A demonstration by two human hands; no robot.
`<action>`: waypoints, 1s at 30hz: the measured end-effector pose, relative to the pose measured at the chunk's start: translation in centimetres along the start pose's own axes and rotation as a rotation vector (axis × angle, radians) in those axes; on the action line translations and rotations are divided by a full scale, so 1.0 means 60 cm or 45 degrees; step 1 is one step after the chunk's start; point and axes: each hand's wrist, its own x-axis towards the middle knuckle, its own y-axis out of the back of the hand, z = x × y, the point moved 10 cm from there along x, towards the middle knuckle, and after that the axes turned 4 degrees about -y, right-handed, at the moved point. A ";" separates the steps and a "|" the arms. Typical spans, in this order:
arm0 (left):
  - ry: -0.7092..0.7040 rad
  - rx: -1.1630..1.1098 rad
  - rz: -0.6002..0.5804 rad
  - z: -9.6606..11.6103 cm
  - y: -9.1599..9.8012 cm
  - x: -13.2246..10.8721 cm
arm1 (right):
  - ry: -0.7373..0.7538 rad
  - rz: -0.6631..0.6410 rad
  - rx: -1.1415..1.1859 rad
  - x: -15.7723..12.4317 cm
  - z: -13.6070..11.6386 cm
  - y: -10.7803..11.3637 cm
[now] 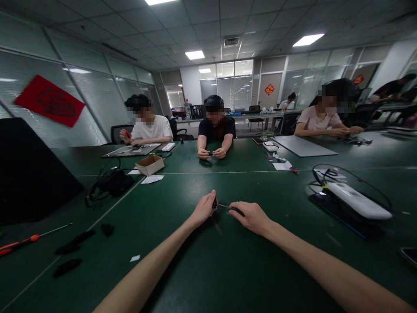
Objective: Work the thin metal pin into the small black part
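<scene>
Our left hand (204, 209), closed on a small dark piece (215, 202); our right hand (253, 216), gripping a thin-shafted tool (238, 211); both above the green table (202, 269). We should keep shaft and piece aligned.

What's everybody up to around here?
The person wearing the camera holds a small dark piece in the left hand and a thin tool in the right hand, its shaft directed toward the piece. Whether they touch is too small to tell. An orange screwdriver lies to the left. Across the table, others handle things too.
</scene>
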 end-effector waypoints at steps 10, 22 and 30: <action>-0.083 0.224 0.033 0.015 0.004 -0.002 | 0.029 0.007 -0.016 -0.002 0.001 -0.001; -0.227 0.450 0.137 0.032 0.013 0.002 | 0.000 0.016 -0.104 -0.002 0.000 -0.004; -0.190 0.458 0.180 0.036 0.014 0.000 | -0.031 0.021 -0.128 -0.001 0.001 -0.003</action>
